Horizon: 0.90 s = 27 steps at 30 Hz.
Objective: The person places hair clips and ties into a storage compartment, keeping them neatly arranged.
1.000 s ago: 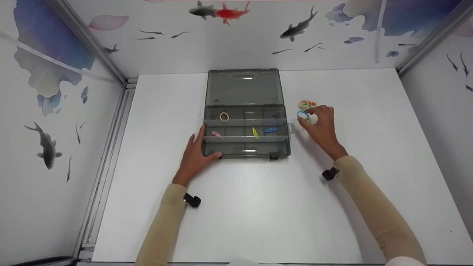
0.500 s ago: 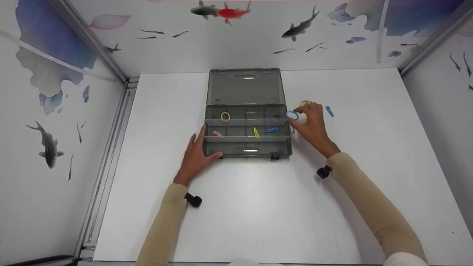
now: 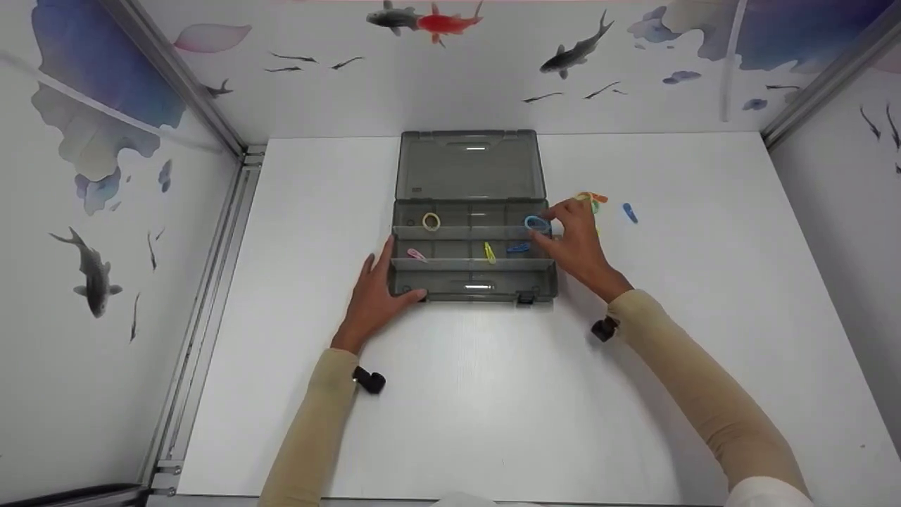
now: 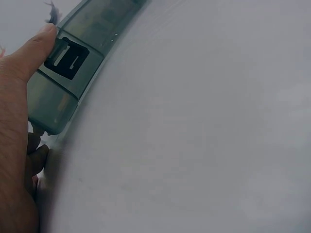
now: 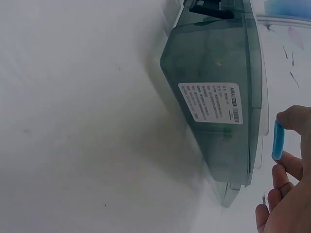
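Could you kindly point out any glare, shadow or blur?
Head: glints on the lid and box, soft shadow beside the right sleeve; left wrist: greyish, dark shadow beside the left hand; right wrist: soft shadow beside the box, label's small print blurred.

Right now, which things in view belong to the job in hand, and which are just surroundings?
Apparently in the job:
blue ring, pinched by the right hand
divided box, touched by the left hand
tan ring, pink clip, yellow clip, boxed blue clip
probably the loose blue clip and orange item outside

Surroundings:
printed wall fish
metal frame
wrist cameras
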Tool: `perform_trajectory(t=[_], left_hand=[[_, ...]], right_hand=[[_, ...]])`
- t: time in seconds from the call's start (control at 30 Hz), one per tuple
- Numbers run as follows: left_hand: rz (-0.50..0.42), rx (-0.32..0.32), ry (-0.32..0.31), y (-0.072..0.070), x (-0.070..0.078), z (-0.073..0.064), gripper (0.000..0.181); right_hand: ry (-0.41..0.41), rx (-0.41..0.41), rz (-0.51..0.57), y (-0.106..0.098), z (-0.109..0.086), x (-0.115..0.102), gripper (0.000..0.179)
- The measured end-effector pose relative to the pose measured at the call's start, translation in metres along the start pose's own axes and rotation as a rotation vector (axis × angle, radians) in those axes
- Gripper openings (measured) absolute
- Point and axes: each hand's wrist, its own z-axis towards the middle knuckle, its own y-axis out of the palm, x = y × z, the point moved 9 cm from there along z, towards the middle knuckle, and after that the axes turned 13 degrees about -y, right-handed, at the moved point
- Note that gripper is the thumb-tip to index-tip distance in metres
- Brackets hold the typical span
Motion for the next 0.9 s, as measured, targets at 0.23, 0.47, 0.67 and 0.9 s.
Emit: perform_trajectory(t=[0.23,0.47,0.67,0.9], left_hand=[[-0.003,-0.009,0.009,0.000,0.001,0.000,0.121],[-0.005,-0.009,0.008,-0.001,0.001,-0.003,0.122],[-0.008,-0.011,0.011,-0.001,0.000,-0.003,0.122],[-0.008,-0.002,0.031,0.000,-0.001,-0.001,0.124]], right_hand=[[-0.021,-0.023,0.003,0.010,0.010,-0.008,0.032],[-0.031,-0.050,-0.013,0.019,0.023,-0.008,0.035],[-0.082,-0.069,-0.007,0.026,0.033,-0.006,0.037],[-0.077,-0.104,-0.018,0.035,0.042,0.000,0.039]])
